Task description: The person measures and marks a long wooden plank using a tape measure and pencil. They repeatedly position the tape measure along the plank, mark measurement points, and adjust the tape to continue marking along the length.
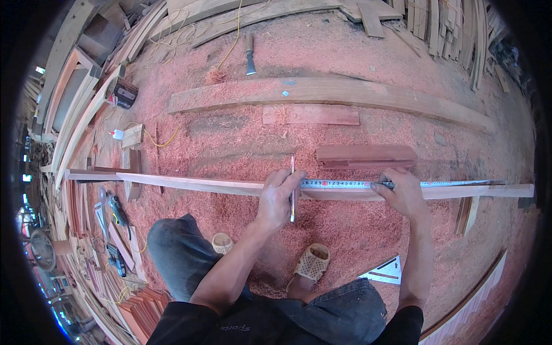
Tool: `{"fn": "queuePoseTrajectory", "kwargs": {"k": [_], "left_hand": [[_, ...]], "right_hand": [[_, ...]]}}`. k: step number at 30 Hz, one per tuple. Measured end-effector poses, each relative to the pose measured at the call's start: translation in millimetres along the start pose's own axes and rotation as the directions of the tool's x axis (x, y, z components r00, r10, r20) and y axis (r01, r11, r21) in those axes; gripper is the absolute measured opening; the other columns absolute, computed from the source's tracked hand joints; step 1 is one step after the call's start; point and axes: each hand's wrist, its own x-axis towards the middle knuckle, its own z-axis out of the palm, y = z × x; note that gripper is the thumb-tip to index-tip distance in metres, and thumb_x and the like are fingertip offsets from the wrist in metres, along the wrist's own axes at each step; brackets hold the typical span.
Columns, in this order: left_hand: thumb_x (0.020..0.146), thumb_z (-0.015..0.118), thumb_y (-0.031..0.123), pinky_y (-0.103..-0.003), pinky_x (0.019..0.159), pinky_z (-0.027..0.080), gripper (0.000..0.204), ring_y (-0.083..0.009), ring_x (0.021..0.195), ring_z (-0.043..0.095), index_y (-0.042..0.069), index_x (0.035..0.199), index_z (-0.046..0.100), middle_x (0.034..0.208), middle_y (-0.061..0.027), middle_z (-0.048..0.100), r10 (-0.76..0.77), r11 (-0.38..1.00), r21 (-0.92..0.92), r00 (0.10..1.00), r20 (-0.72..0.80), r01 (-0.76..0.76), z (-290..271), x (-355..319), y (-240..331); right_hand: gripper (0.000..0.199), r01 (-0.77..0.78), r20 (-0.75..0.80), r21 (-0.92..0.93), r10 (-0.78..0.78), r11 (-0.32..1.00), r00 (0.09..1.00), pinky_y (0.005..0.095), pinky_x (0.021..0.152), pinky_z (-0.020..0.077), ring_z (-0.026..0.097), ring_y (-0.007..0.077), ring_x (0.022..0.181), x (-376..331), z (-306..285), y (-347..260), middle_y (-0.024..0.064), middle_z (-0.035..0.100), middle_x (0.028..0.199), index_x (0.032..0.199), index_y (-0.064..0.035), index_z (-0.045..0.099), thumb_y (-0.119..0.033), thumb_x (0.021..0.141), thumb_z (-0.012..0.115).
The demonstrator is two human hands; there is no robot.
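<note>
A long, narrow wooden strip (195, 184) lies crosswise in front of me, raised on blocks near both ends. Along its right half runs the white blade of a tape measure (339, 184). My left hand (275, 198) is closed at the strip's middle, beside the blade's left visible part, with a slim pencil-like stick (292, 207) pinched crosswise to the strip. My right hand (403, 195) is closed over the blade farther right, thumb and fingers gripping it. A small dark piece shows beneath its fingers; I cannot tell what it is.
Beyond the strip lie a reddish wood block (366, 155), a long plank (322, 92) and a chisel-like tool (249, 57). A triangular square (384, 271) rests near my right knee. Power tools (118, 211) lie at left. Pink shavings cover the ground.
</note>
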Motion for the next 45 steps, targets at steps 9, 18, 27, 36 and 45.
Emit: {"fn": "queuePoseTrajectory", "kwargs": {"k": [9,18,27,36,45], "left_hand": [[0.101,0.074,0.002,-0.047,0.081,0.055,0.033,-0.0367,0.094,0.068,-0.002,0.133,0.068,0.107,-0.0196,0.072,0.139,0.987,-0.058,0.975,-0.175,-0.151,-11,5,37],[0.102,0.074,0.001,-0.042,0.077,0.058,0.022,-0.0341,0.085,0.073,-0.002,0.123,0.073,0.098,-0.0187,0.075,0.118,0.914,-0.402,0.986,0.117,-0.062,26,12,75],[0.096,0.078,0.0,-0.043,0.074,0.058,0.021,-0.033,0.083,0.075,0.001,0.117,0.076,0.093,-0.0173,0.076,0.107,0.922,-0.381,0.99,0.096,-0.062,36,19,69],[0.093,0.081,-0.001,-0.041,0.078,0.061,0.024,-0.0335,0.089,0.078,0.001,0.117,0.078,0.096,-0.0176,0.08,0.095,0.939,-0.338,0.99,0.102,-0.056,42,19,72],[0.093,0.082,-0.001,-0.043,0.079,0.062,0.024,-0.0349,0.09,0.079,0.001,0.116,0.078,0.098,-0.0169,0.081,0.115,0.947,-0.313,0.988,0.105,-0.078,46,20,72]], "right_hand": [[0.033,0.031,-0.044,0.004,-0.031,1.0,0.999,0.0527,0.081,0.054,0.069,0.0402,0.089,-2,7,10,0.0143,0.072,0.086,0.089,-0.0053,0.069,-0.032,0.09,0.088],[0.034,0.025,-0.071,0.017,-0.024,1.0,0.997,0.056,0.081,0.0558,0.073,0.0421,0.094,-2,3,3,0.0162,0.075,0.089,0.09,-0.008,0.071,-0.038,0.089,0.087],[0.034,0.027,-0.052,-0.017,-0.028,0.999,0.998,0.0553,0.08,0.0569,0.074,0.0416,0.094,-2,0,2,0.0151,0.077,0.09,0.091,-0.0079,0.073,-0.038,0.089,0.087],[0.039,0.043,-0.039,-0.018,-0.044,0.999,0.998,0.0546,0.081,0.0576,0.073,0.0422,0.094,0,4,8,0.0172,0.075,0.091,0.093,-0.0071,0.071,-0.043,0.091,0.086],[0.038,0.001,-0.001,-0.027,-0.001,1.0,1.0,0.0537,0.083,0.0581,0.073,0.0412,0.097,0,2,4,0.0175,0.075,0.093,0.094,-0.0079,0.073,-0.044,0.093,0.085]]}}
